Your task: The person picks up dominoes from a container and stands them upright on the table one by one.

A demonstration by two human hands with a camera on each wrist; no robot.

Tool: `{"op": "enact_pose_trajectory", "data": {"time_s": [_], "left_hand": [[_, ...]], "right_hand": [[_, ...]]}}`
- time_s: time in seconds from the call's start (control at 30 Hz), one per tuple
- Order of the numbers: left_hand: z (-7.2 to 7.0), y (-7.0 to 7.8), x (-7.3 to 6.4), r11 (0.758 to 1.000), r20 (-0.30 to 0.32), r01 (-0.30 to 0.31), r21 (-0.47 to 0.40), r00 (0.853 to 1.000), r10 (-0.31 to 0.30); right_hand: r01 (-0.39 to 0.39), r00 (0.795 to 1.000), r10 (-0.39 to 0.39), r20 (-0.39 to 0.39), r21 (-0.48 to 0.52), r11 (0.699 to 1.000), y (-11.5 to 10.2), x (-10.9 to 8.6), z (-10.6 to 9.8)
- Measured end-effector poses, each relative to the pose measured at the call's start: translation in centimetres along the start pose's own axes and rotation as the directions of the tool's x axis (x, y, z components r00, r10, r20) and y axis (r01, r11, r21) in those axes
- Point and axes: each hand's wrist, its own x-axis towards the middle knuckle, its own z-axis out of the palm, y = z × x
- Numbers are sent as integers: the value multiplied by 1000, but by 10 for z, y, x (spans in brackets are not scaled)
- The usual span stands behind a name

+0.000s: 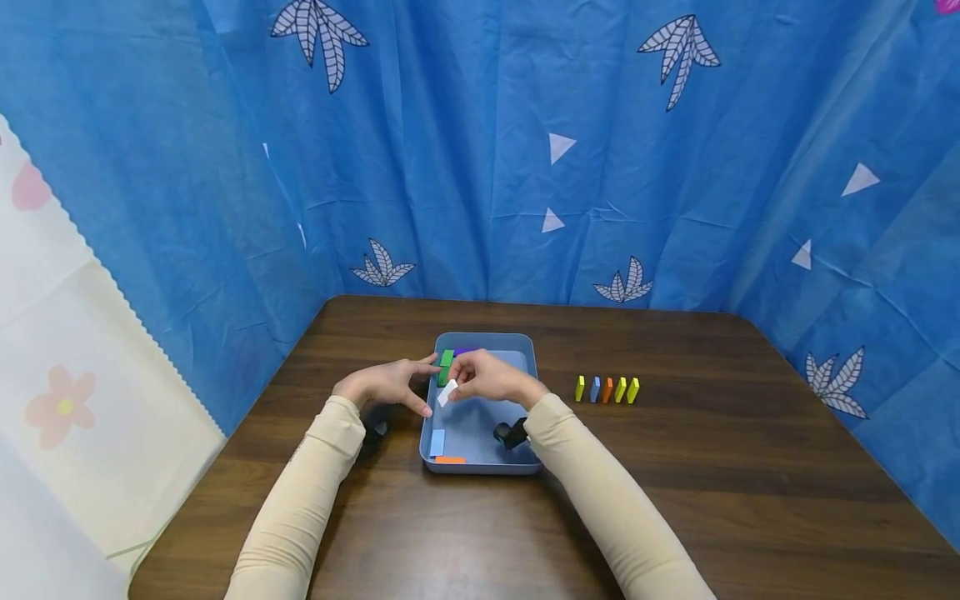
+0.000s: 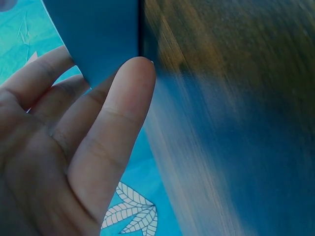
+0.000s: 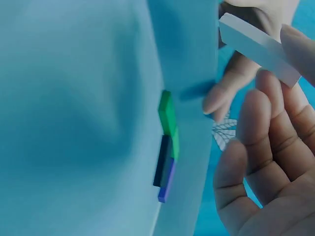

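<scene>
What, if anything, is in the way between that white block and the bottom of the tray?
Nothing visible: the right hand holds the white block over the tray, and the left hand is to its left. The green blocks are further back, along the tray's wall.

Blue-grey tray (image 1: 482,432) on brown wood-grain surface (image 1: 720,492).
Green blocks (image 1: 447,358): tray's left edge. Purple block (image 1: 465,351): far edge. Light-blue block (image 1: 437,442) and orange block (image 1: 450,460): near-left corner. White block (image 1: 447,392): plain. Row of blocks (image 1: 607,390) beyond the right edge, left to right: yellow, blue, orange, yellow, yellow. Curtain (image 1: 457,167): blue, white leaf and triangle prints.
</scene>
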Motion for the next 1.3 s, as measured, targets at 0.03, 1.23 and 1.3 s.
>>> {"op": "enact_pose_trajectory", "data": {"time_s": [0.03,1.23,1.3], "left_hand": [[0,0,0,1000,-1,4,-2,1000,-4],[0,-1,0,1000,-3,15,-23,1000,-15],[0,-1,-1,1000,2,13,-27,1000,-12]], "right_hand": [[5,1000,-5,-9,4,1000,0,-1,-1],[157,946,-85,-312,212,965,-21,-86,-50],[183,940,-103,-326,225,957,-21,-93,-55]]}}
